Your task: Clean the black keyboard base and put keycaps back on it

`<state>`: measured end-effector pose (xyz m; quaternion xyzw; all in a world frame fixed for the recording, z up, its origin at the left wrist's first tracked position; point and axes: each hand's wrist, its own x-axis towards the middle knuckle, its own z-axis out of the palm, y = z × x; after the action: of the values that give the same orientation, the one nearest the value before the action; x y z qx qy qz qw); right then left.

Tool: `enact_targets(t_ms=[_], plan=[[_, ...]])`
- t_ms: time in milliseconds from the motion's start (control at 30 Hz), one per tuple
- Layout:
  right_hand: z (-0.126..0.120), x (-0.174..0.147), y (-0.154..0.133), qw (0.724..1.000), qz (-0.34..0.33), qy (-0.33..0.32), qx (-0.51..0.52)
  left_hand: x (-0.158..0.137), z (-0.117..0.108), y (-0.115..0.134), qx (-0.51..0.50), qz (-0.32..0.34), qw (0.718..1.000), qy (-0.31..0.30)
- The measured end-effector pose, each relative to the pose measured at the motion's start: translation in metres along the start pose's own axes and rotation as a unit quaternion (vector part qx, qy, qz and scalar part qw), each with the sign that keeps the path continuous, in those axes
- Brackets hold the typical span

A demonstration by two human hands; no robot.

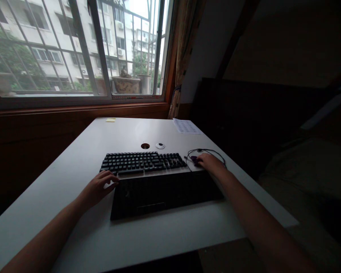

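A black keyboard [130,162] lies on the white desk, its rows of keycaps facing up. In front of it rests a long, flat black panel [165,193], slightly skewed. My left hand [102,185] is at the keyboard's lower left corner, thumb and index fingertip at the panel's upper left corner, the fingers loosely bent and apart. Right of the keyboard, my right hand [208,161] has its fingers closed on a small dark purple object [194,160], mostly covered, so its kind is unclear. A thin black cable [216,150] loops around that hand.
The white desk [59,178] has a round hole [145,146] with a white round cover [160,145] beside it. Toward the back lie yellow sticky notes [110,120] and a printed sheet [186,126]. A barred window [125,57] stands behind; the right side is dark.
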<state>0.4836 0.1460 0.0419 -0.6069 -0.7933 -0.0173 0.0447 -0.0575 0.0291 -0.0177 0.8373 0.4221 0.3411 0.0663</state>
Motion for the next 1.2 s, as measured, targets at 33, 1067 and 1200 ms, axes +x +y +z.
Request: enact_targets(t_ms=[33, 1067, 1200], plan=[[-0.002, 0.000, 0.000, 1.000, -0.003, 0.012, 0.003, 0.000, 0.000, 0.000, 0.000, 0.001, 1.000, -0.001], [0.005, -0.088, -0.270, 0.792, -0.158, 0.048, 0.588, 0.020, -0.010, 0.104, -0.105, 0.057, 0.992, 0.027], [-0.007, -0.071, -0.222, 0.880, -0.127, 0.115, 0.443, 0.013, -0.011, 0.086, -0.100, 0.047, 0.993, 0.052]])
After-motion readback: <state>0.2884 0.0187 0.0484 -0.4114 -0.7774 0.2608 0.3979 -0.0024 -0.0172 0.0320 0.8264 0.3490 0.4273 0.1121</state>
